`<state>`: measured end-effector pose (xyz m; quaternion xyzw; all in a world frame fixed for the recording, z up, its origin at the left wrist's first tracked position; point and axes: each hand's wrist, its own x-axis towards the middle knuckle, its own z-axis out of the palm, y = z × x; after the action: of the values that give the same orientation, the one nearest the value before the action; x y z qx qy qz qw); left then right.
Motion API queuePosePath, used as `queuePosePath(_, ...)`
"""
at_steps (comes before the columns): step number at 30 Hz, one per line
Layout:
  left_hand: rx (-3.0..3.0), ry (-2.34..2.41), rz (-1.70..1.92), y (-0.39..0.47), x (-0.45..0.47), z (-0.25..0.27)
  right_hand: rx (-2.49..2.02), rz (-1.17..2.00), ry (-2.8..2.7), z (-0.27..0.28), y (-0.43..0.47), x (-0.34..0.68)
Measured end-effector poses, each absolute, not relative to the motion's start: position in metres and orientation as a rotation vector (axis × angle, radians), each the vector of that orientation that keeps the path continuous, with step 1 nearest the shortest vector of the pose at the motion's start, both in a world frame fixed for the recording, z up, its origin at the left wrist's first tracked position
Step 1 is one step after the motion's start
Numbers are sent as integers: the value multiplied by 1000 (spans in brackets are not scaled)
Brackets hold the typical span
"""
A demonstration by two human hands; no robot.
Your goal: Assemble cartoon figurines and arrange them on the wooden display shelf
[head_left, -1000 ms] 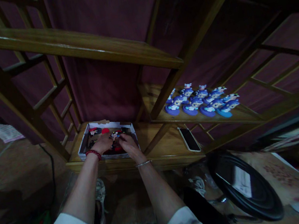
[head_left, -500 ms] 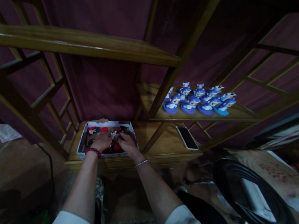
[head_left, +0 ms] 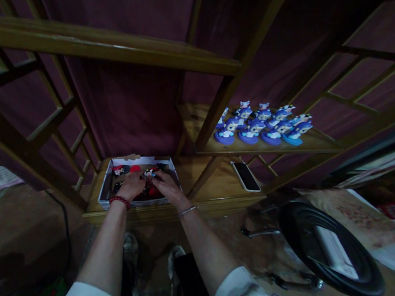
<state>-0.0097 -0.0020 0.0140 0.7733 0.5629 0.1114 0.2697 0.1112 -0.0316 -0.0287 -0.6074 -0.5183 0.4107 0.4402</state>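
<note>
Head view: the right hand (head_left: 166, 185) has its grip nearly closed, thumb and fingers at one side of a small figure (head_left: 149, 174) with white and blue on it. The left hand (head_left: 133, 184) is at the figure's other side, fingers bent; whether its grip has hold of it I cannot tell, as the fingertips are too dim. The figure is between the two hands, over the box (head_left: 105, 182), a shallow tray with pale walls. Inside, beside the left hand, lie a red-and-black figure (head_left: 119, 170) and a red piece (head_left: 135, 168). A red bracelet (head_left: 120, 200) circles the left wrist, a silver one (head_left: 188, 210) the right.

The box sits at the left end of the low shelf (head_left: 212, 185); a phone (head_left: 246, 176) lies face up toward its right end. On the raised shelf (head_left: 200, 130) to the right, blue figures (head_left: 250, 132) stand close together on round bases. A dark red curtain (head_left: 129, 113) hangs behind, and a black stool (head_left: 288, 233) stands at lower right.
</note>
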Motion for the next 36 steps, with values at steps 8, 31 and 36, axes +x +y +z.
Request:
queuePosePath(8, 1890, 1558, 477, 3, -17, -4, -1758, 875, -1428, -28, -20, 95)
queuePosePath(31, 1379, 1210, 1041, -26, -17, -4, -1639, 941, -1250, -8, -44, 97)
queuePosePath(36, 1232, 1163, 1074, -39, -13, 8, -1603, 948, -1238, 9, -51, 97)
